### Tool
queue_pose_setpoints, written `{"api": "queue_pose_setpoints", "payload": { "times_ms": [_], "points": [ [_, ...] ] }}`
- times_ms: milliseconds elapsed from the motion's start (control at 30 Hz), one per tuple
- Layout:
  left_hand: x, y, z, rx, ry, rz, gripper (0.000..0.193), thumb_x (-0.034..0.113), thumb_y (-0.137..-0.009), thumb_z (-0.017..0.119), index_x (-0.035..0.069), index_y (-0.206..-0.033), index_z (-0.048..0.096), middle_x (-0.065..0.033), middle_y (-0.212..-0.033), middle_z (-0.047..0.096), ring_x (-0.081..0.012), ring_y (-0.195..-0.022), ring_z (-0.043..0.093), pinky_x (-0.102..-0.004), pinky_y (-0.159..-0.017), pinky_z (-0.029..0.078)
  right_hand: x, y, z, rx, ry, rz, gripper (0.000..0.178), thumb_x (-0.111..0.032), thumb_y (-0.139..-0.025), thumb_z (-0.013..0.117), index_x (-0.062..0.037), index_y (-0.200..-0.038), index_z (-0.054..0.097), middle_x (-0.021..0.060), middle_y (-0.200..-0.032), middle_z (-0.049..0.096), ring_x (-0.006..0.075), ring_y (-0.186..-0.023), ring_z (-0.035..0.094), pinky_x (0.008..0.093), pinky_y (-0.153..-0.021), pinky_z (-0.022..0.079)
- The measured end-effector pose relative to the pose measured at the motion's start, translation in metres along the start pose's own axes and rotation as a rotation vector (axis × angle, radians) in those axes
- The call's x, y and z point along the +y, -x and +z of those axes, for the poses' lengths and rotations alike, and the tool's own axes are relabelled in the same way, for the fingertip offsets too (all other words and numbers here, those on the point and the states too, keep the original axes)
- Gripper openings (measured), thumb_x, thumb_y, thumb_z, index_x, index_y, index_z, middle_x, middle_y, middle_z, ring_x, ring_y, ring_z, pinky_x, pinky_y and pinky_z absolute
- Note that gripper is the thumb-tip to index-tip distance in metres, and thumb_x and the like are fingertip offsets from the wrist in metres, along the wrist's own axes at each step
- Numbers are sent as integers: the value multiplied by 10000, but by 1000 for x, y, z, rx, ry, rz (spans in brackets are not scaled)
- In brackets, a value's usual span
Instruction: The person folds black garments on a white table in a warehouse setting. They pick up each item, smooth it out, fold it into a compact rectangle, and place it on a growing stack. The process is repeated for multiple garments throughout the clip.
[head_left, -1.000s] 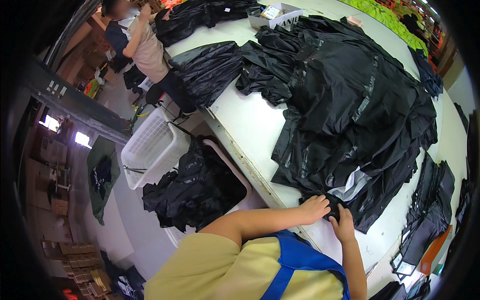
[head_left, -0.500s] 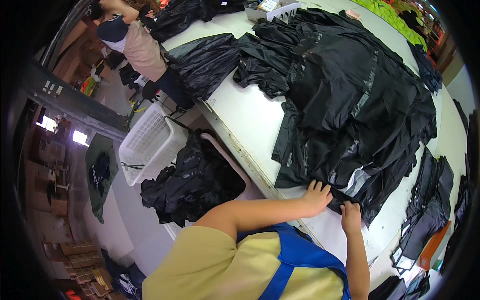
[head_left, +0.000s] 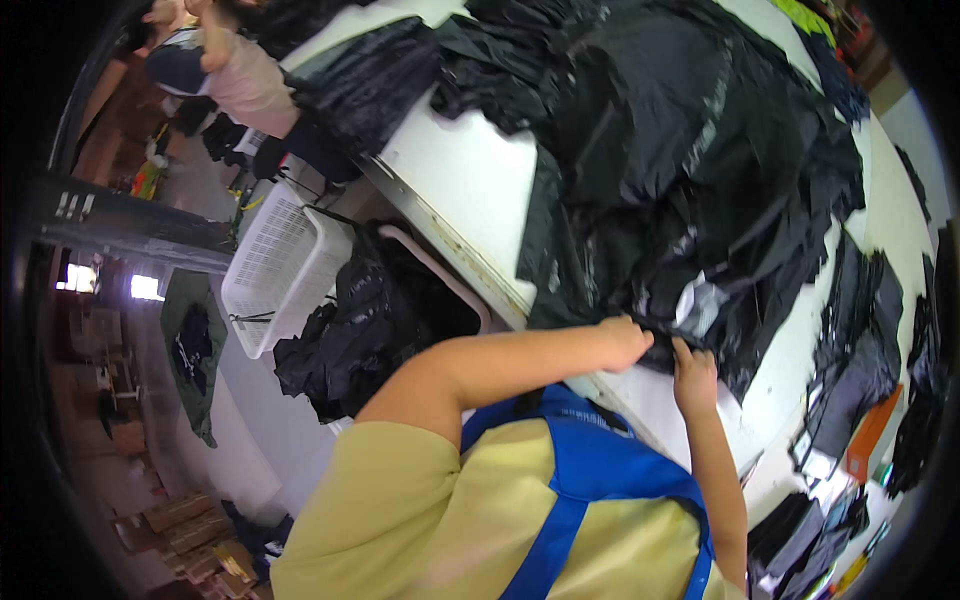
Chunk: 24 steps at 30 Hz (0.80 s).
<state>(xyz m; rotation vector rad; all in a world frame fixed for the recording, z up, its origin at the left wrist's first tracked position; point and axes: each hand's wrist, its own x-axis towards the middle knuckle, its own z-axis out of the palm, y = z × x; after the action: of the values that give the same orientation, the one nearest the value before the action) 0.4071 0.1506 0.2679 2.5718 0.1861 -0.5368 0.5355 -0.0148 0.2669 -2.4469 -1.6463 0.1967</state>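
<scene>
A large black, shiny jacket (head_left: 640,190) lies spread and rumpled over the white table (head_left: 470,190). At its near edge my left hand (head_left: 625,343) is closed on the fabric, with its fingertips partly hidden. Just to the right, my right hand (head_left: 696,380) pinches the same edge between thumb and fingers. A short dark stretch of the edge runs between the two hands. Beyond them a pale grey-white patch (head_left: 700,304) shows on the jacket.
Black garments (head_left: 345,320) fill a bin left of the table, beside a white plastic basket (head_left: 275,265). Another person (head_left: 240,85) stands at the far left. More dark clothes (head_left: 860,350) and an orange item (head_left: 873,432) lie on the right.
My view has shifted, so table and jacket sit higher in the picture. The left hand's spread fingers have curled in on the jacket's edge. The right hand keeps its pinch.
</scene>
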Motion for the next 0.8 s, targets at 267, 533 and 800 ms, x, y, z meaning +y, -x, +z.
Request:
{"api": "queue_pose_setpoints", "payload": {
  "times_ms": [267, 533, 800],
  "points": [
    [1, 22, 0, 217, -245, -14, 486, 116, -828, 497, 71, -1310, 459, -170, -1084, 567, -324, -949, 567, -419, -831, 483, -18, -1, -12, -101, -32, 135, 290, -168, -890, 541, -159, -1179, 515, 169, -723, 623, 347, -697, 623, 439, -645, 502],
    [-12, 32, -29, 166, -418, 155, 277, 101, -743, 603, 16, -1007, 602, -150, -1107, 541, -282, -966, 562, -339, -759, 512, -18, 4, -13, -10, 20, 61, 185, -108, -857, 534, -128, -1029, 597, 146, -860, 537, 314, -839, 595, 394, -691, 516],
    [-23, 41, -36, 217, -396, 129, 202, 97, -754, 570, 16, -939, 555, -94, -848, 619, -255, -913, 578, -358, -777, 488, -21, 16, -26, -15, -103, -79, 304, -182, -772, 686, -61, -1027, 573, 103, -937, 552, 283, -898, 577, 365, -745, 504]
  ]
}}
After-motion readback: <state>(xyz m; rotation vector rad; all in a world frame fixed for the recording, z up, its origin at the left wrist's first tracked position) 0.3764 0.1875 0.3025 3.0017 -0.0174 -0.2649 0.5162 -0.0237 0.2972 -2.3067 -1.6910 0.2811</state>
